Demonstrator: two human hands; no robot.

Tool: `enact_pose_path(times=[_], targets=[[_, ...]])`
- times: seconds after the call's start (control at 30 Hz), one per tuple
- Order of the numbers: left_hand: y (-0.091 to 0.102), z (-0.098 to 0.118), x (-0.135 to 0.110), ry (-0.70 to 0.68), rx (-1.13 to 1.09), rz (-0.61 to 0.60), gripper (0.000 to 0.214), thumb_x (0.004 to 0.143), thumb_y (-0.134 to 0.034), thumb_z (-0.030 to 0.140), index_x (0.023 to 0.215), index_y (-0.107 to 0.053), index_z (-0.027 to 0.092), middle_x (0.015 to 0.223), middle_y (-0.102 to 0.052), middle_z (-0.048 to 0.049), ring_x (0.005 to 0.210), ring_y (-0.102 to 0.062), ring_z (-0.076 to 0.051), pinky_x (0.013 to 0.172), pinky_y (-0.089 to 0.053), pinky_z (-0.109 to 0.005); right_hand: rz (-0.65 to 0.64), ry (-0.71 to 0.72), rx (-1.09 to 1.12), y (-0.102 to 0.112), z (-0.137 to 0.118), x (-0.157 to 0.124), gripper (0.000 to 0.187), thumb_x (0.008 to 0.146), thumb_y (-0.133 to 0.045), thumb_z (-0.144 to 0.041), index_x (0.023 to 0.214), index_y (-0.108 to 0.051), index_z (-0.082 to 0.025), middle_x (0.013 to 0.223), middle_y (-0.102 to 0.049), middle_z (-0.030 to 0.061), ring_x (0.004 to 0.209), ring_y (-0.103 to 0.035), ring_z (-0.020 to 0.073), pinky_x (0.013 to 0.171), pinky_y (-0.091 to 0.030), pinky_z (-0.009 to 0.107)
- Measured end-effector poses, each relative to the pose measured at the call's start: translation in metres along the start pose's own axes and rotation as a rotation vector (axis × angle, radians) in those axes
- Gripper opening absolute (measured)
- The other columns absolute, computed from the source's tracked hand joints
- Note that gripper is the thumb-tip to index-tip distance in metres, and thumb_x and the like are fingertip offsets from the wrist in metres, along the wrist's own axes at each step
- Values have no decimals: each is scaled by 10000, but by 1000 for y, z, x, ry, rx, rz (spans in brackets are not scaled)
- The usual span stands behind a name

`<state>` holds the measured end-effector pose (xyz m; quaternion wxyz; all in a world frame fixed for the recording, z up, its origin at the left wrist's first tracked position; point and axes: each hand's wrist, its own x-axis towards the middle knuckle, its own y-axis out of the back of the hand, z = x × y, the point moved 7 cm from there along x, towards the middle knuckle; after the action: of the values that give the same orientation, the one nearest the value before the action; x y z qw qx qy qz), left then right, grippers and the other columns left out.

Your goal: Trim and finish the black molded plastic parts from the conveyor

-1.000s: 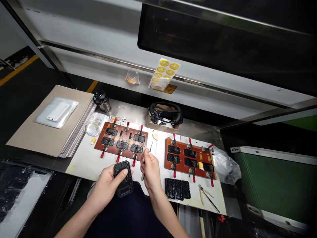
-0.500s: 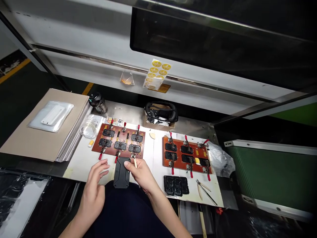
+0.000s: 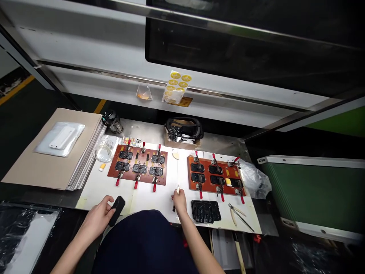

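Held at its edge, a black rectangular case part (image 3: 118, 210) is tilted in my left hand (image 3: 99, 217), whose fingers and thumb pinch it near the front edge of the table. My right hand (image 3: 179, 202) is closed round a slim tool (image 3: 178, 188) with a whitish upper end; its exact kind is unclear. Behind the hands lies a brown fixture board (image 3: 146, 177) with black parts under red-handled toggle clamps. A similar orange-brown fixture (image 3: 205, 185) sits to the right. Several black frame parts (image 3: 205, 211) lie in front of that one.
Nippers (image 3: 241, 217) lie at the right front. A cardboard stack (image 3: 34, 167) bears a plastic-bagged white item at left. Behind are a dark-lidded jar (image 3: 113, 122) and a box (image 3: 182, 143) with a black headset on it. A green conveyor (image 3: 310, 201) stands at right.
The black case part has passed from my right hand to my left, which moved down with it. My right hand, keeping the slim tool, has moved right, between the fixtures.
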<state>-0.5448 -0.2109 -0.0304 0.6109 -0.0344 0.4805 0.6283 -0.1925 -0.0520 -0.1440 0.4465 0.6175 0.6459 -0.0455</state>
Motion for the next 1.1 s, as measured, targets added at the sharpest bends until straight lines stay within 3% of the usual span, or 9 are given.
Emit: enact_pose_path(times=[0.1, 0.2, 0.3, 0.4, 0.57, 0.7, 0.87, 0.97, 1.1], targets=[[-4, -34, 11, 29, 122, -63, 231, 933, -423, 284, 1043, -617, 225, 672, -593, 17, 662, -575, -197, 667, -388, -301, 45, -58, -104, -6, 43, 16, 287, 979, -598, -386, 1124, -613, -139, 1028, -656, 52, 862, -647, 164, 803, -559, 357], [-10, -60, 26, 32, 198, -111, 292, 972, -372, 258, 992, -663, 232, 868, -687, -21, 846, -634, -192, 759, -422, -287, 67, -25, -177, -20, 60, 25, 291, 972, -608, -373, 1155, -613, -146, 1126, -641, 71, 985, -637, 198, 887, -545, 406], [-9, -78, 45, 6, 304, -129, 292, 993, -381, 240, 979, -669, 196, 994, -678, -53, 963, -614, -197, 877, -433, -333, 105, 26, -218, -27, 63, 29, 317, 965, -607, -389, 1177, -601, -154, 1186, -614, 81, 1052, -607, 219, 944, -508, 433], [-3, -92, 68, -23, 429, -148, 208, 967, -521, 316, 939, -656, 161, 1022, -645, -65, 1020, -581, -224, 930, -435, -415, 167, 44, -247, -25, 62, 29, 377, 960, -592, -418, 1235, -562, -162, 1257, -569, 97, 1097, -574, 236, 977, -468, 443], [14, -111, 115, -83, 548, -167, 181, 929, -616, 327, 917, -648, 150, 1054, -631, -59, 1080, -565, -241, 947, -453, -454, 245, -19, -290, -26, 59, 19, 418, 943, -589, -403, 1272, -517, -156, 1311, -523, 116, 1147, -538, 258, 999, -432, 444], [30, -120, 146, -126, 578, -100, 162, 935, -602, 291, 1014, -644, 156, 1146, -612, -66, 1138, -544, -248, 984, -435, -458, 271, -84, -278, -36, 55, 5, 407, 911, -564, -306, 1273, -510, -128, 1322, -506, 166, 1174, -541, 283, 1008, -418, 423], [37, -131, 156, -75, 607, 68, 343, 950, -496, 225, 1283, -524, 151, 1297, -523, -138, 1199, -509, -276, 946, -435, -390, 292, -119, -190, -51, 53, -25, 400, 854, -495, -279, 1203, -549, -91, 1207, -545, 219, 1112, -587, 312, 1002, -410, 387], [37, -142, 157, -38, 639, 100, 388, 923, -493, 276, 1270, -504, 103, 1222, -535, -192, 1132, -536, -341, 882, -456, -400, 289, -151, -109, -65, 59, -47, 337, 843, -474, -294, 1116, -583, -129, 1034, -636, 145, 987, -642, 285, 908, -458, 349], [34, -151, 164, -124, 684, 39, 383, 913, -412, 257, 1254, -501, 108, 1221, -550, -196, 1106, -560, -353, 1003, -410, -440, 255, -219, 35, -84, 80, -79, 227, 848, -455, -264, 982, -625, -196, 731, -655, 19, 738, -663, 220, 714, -477, 288]])
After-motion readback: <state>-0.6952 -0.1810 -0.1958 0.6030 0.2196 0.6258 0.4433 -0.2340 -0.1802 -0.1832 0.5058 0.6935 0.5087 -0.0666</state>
